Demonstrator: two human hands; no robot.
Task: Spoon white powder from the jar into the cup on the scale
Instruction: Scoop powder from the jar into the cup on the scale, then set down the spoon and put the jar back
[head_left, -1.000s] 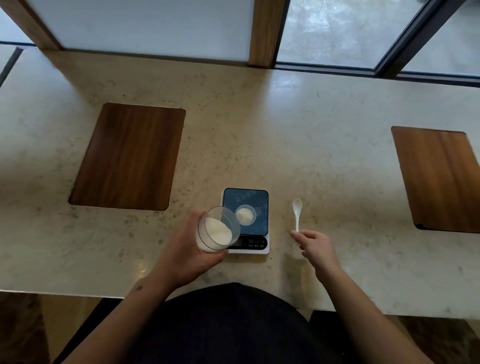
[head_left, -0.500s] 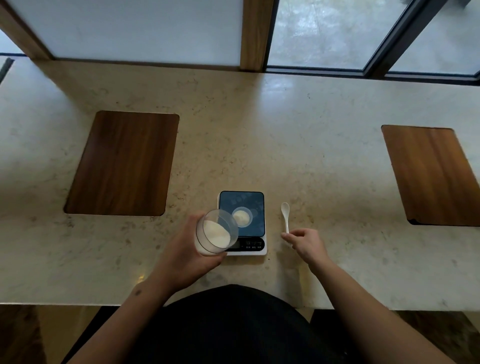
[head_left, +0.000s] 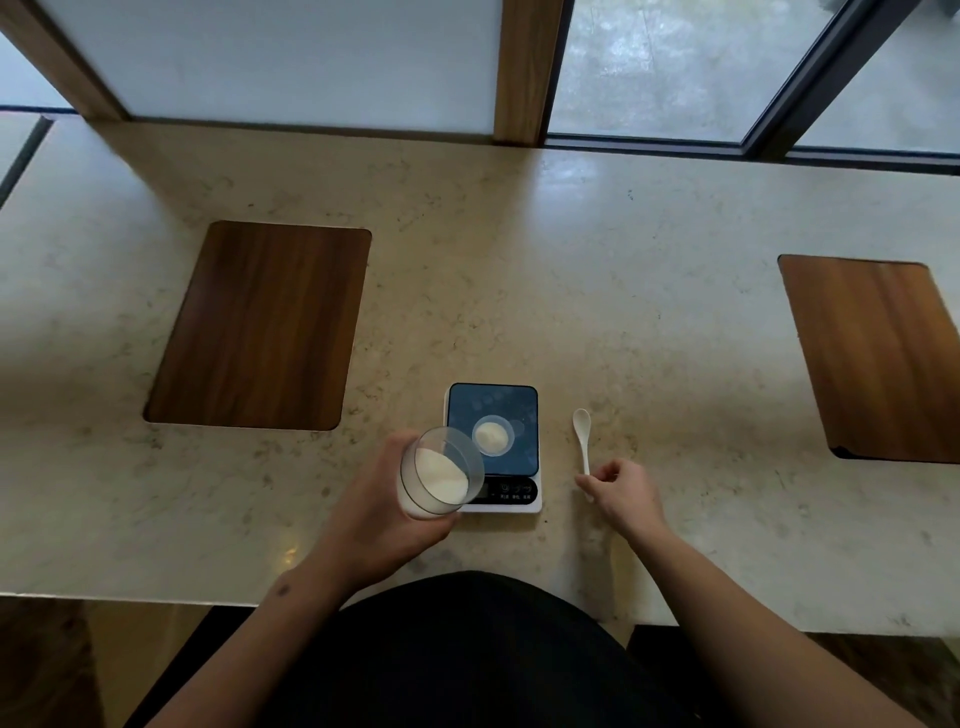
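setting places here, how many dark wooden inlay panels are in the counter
2. One dark wooden inlay panel sits far left of the scale; the other is at the right edge, partly cut off. More may lie outside the view.

The table (head_left: 571, 260) is pale cream with little brown specks, like stone. Two boards are set in it: a dark brown one (head_left: 260, 327) with wood stripes, and a lighter orange-brown one (head_left: 878, 358). The scale (head_left: 493, 447) has a dark blue top, a white rim and a black strip in front. The cup (head_left: 493, 435) and jar (head_left: 439, 473) are clear, with white powder (head_left: 441, 480) inside. The spoon (head_left: 583, 431) is white.
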